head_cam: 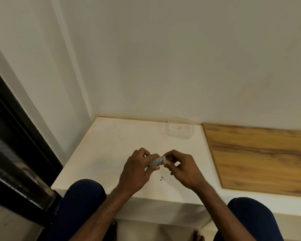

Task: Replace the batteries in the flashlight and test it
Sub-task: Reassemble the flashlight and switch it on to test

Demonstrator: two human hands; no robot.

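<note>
1. The person is sitting at a pale off-white worktop (111, 145). The small grey metal cylindrical flashlight (155, 161) is being held in the air just above the worktop's middle, between the two hands.
2. The left hand (137, 168) is wrapping curled fingers and thumb round the flashlight's barrel, holding it roughly level with one end pointing right.
3. The right hand (182, 169) is pinching the lighter end piece (164, 158) at the flashlight's right end between thumb and fingertips.
4. Judging by this grip, the step in hand is turning the end piece on its thread. It cannot be told whether it is being unscrewed to reach old cells or tightened over new ones, as no batteries are showing anywhere.
5. A clear square plastic container (179, 128) is sitting near the back wall, well apart from the hands, with contents too faint to make out. A brown wood-grain board (259, 153) is lying along the worktop's right side. A few small dark specks (162, 178) are lying near the right hand.
6. The next move is probably calling for a steady left-hand hold while the right hand is twisting in short turns. The end piece needs to be sitting square to the barrel so the thread is not crossing, and everything should be staying over the worktop so no loose part is rolling off.
</note>
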